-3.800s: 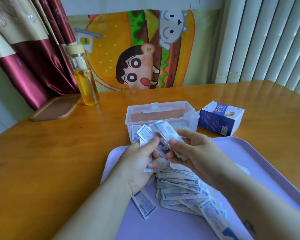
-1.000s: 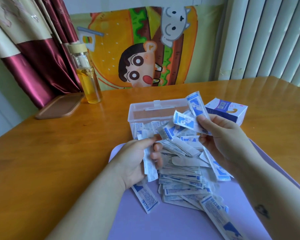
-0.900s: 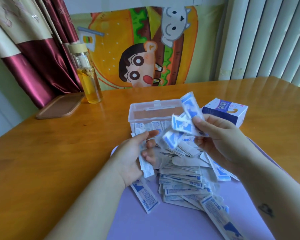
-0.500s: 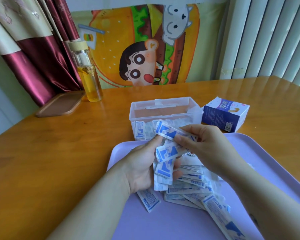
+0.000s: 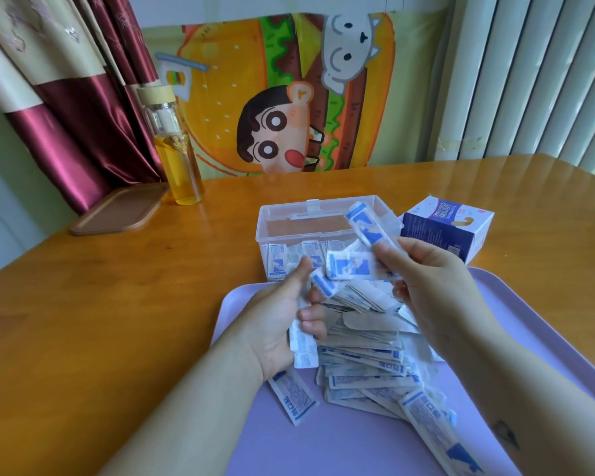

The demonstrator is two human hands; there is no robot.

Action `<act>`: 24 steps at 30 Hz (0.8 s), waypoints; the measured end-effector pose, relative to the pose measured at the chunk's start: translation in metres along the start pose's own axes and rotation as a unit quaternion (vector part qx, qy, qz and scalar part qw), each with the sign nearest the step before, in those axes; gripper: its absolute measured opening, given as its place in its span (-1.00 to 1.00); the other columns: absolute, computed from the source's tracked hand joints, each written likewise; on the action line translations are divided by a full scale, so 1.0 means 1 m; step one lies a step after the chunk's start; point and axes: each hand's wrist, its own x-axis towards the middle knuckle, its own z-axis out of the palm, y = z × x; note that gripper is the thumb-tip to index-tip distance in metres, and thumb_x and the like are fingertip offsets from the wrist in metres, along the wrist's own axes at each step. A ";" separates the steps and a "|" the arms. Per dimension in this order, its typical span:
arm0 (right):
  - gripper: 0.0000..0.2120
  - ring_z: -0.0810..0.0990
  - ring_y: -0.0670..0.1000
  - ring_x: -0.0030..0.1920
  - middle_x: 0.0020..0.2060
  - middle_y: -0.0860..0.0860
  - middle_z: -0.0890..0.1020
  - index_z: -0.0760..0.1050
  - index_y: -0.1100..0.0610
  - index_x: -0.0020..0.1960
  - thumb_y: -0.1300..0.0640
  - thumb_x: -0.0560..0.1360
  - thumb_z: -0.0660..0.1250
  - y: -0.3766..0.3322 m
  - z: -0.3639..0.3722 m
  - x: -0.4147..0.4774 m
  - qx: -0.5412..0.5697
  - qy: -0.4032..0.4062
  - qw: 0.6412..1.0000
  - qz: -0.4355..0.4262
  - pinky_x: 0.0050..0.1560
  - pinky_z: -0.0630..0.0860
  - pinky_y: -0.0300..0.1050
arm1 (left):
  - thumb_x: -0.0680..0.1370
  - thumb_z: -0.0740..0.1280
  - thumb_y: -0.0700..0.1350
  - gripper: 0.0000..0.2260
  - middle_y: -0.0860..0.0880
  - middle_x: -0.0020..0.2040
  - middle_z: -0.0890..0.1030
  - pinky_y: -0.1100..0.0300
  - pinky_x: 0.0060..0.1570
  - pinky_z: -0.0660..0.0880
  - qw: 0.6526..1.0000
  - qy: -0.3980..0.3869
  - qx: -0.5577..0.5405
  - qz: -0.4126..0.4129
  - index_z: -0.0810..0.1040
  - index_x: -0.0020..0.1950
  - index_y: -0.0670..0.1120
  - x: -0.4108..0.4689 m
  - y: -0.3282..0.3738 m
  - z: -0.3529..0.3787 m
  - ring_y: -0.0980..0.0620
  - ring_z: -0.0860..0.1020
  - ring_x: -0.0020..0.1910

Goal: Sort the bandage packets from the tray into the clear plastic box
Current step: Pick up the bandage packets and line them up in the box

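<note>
At ten o'clock from the tray, well apart from our work, a glass bottle [image 5: 177, 156] of yellow liquid and a flat wooden dish [image 5: 121, 209] stand on the desk [image 5: 100, 304]; we leave them be. Our left hand [image 5: 282, 321] sits over the nine o'clock side of the tray [image 5: 323, 451], fingers curled round a small sheaf of bandage packets [image 5: 301, 338] with the thumb lifted. One loose packet [image 5: 293, 400] lies flat on the tray just beside that wrist. At twelve o'clock, just past the tray's far edge, the clear plastic box [image 5: 282, 209] stands open, with packets already upright along its near wall. Between our hands, at the tray's centre, the main pile [image 5: 361, 355] lies in a rough stack. Our right hand [image 5: 426, 280] is raised at about one o'clock, pinching a fanned bunch [image 5: 349, 267] between thumb and fingertips, close over the box's near rim. We judge the step in hand to be squaring this bunch and setting it in. To do it well we first tap the fanned ends together, using the left thumb as a stop, so that no packet catches on the rim. Then we lower the bunch on edge beside those already standing and let go only once it rests on the box floor. The wrappers look slick, so a firm pinch near the middle should help. The blue carton [image 5: 440, 231] at two o'clock stands just beside the box, and we keep our wrist from knocking it.
</note>
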 end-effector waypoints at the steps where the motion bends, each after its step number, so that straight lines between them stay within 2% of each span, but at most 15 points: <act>1: -0.89 0.29 -0.09 -0.37 -0.35 -0.05 0.55 0.66 0.06 -0.10 0.06 0.48 0.37 0.001 0.001 0.000 0.028 0.005 0.999 0.018 -0.34 0.26 -0.23 | 0.44 0.30 0.17 -0.63 0.04 -0.38 0.35 0.39 -0.59 0.19 0.999 -0.013 0.028 0.017 0.47 0.04 -0.10 0.000 0.000 0.000 0.18 0.21 -0.56; 3: -0.88 0.24 -0.08 -0.37 -0.33 -0.02 0.51 0.66 0.07 -0.09 0.09 0.50 0.35 0.002 0.003 0.001 0.070 0.012 0.997 0.040 -0.34 0.22 -0.22 | 0.27 0.40 0.28 -0.44 0.05 -0.33 0.37 0.39 -0.54 0.19 0.993 -0.055 0.099 0.045 0.45 0.06 -0.09 -0.005 -0.002 0.001 0.18 0.21 -0.53; 5: -0.87 0.23 -0.08 -0.37 -0.32 0.00 0.50 0.66 0.09 -0.08 0.10 0.50 0.34 0.003 0.005 0.000 0.083 0.018 0.995 0.044 -0.34 0.22 -0.23 | 0.12 0.51 0.30 -0.27 0.05 -0.27 0.42 0.37 -0.51 0.24 0.984 -0.089 0.140 0.064 0.44 0.11 -0.10 -0.008 -0.003 0.003 0.18 0.23 -0.52; 6: -0.87 0.24 -0.08 -0.37 -0.32 -0.01 0.50 0.66 0.10 -0.07 0.09 0.50 0.34 0.003 0.006 0.000 0.080 0.018 0.996 0.040 -0.34 0.23 -0.23 | 0.12 0.54 0.27 -0.29 0.05 -0.26 0.44 0.37 -0.50 0.25 0.981 -0.085 0.155 0.076 0.45 0.08 -0.12 -0.009 -0.003 0.004 0.18 0.23 -0.51; 7: -0.86 0.24 -0.08 -0.38 -0.34 -0.02 0.50 0.65 0.10 -0.06 0.08 0.50 0.34 0.003 0.006 -0.001 0.073 0.016 0.997 0.035 -0.34 0.24 -0.23 | 0.19 0.54 0.21 -0.40 0.07 -0.29 0.46 0.37 -0.49 0.23 0.978 -0.070 0.175 0.093 0.45 0.02 -0.12 -0.011 -0.003 0.006 0.18 0.23 -0.51; 10: -0.87 0.25 -0.09 -0.42 -0.43 -0.08 0.45 0.64 0.07 -0.10 0.05 0.50 0.34 -0.002 0.006 -0.004 0.016 -0.008 1.000 -0.007 -0.38 0.24 -0.28 | 0.45 0.38 -0.07 -0.81 0.12 -0.52 0.43 0.39 -0.51 0.18 0.963 -0.005 0.218 0.159 0.46 -0.10 -0.15 -0.012 -0.004 0.012 0.20 0.21 -0.54; 12: -0.88 0.32 -0.18 -0.50 -0.52 -0.17 0.47 0.63 0.02 -0.13 0.06 0.51 0.33 -0.007 0.004 -0.007 -0.052 -0.029 0.996 -0.067 -0.42 0.26 -0.39 | 0.51 0.31 -0.18 -0.94 0.13 -0.58 0.44 0.41 -0.54 0.21 0.957 0.025 0.205 0.203 0.48 -0.11 -0.16 -0.010 -0.002 0.012 0.23 0.29 -0.58; 13: -0.89 0.39 -0.21 -0.52 -0.54 -0.20 0.51 0.62 -0.01 -0.11 0.09 0.52 0.32 -0.009 0.004 -0.008 -0.079 -0.039 0.991 -0.098 -0.44 0.27 -0.45 | 0.53 0.30 -0.21 -0.97 0.13 -0.58 0.44 0.41 -0.55 0.22 0.954 0.035 0.206 0.217 0.48 -0.11 -0.15 -0.010 -0.001 0.011 0.24 0.35 -0.59; 15: -0.88 0.51 -0.29 -0.44 -0.44 -0.27 0.61 0.61 -0.05 -0.05 0.12 0.52 0.31 -0.012 0.002 -0.009 -0.121 -0.056 0.982 -0.137 -0.40 0.33 -0.50 | 0.54 0.30 -0.21 -0.96 0.12 -0.59 0.43 0.42 -0.54 0.23 0.945 0.040 0.226 0.231 0.50 -0.11 -0.14 -0.011 0.000 0.010 0.23 0.36 -0.59; 18: -0.84 0.59 -0.32 -0.29 -0.29 -0.25 0.68 0.62 -0.06 0.01 0.14 0.53 0.31 -0.014 -0.002 -0.007 -0.179 -0.096 0.967 -0.151 -0.27 0.43 -0.48 | 0.49 0.41 -0.12 -0.91 0.15 -0.55 0.44 0.44 -0.52 0.28 0.934 0.037 0.275 0.226 0.53 -0.14 -0.08 -0.009 0.003 0.000 0.21 0.35 -0.59; 21: -0.80 0.64 -0.28 -0.18 -0.22 -0.23 0.69 0.59 -0.08 0.07 0.14 0.51 0.33 -0.018 -0.011 -0.002 -0.205 -0.123 0.961 -0.136 -0.14 0.51 -0.44 | 0.33 0.52 0.08 -0.74 0.06 -0.41 0.37 0.35 -0.46 0.26 0.921 0.025 0.343 0.183 0.61 -0.11 -0.03 -0.009 0.006 -0.009 0.14 0.25 -0.51; 24: -0.78 0.64 -0.29 -0.15 -0.21 -0.24 0.68 0.56 -0.15 0.07 0.11 0.49 0.35 -0.020 -0.016 -0.001 -0.246 -0.147 0.948 -0.142 -0.06 0.51 -0.44 | 0.36 0.42 -0.01 -0.73 0.12 -0.42 0.44 0.36 -0.49 0.22 0.929 -0.029 0.345 0.131 0.59 0.02 -0.05 -0.015 0.009 -0.008 0.17 0.24 -0.50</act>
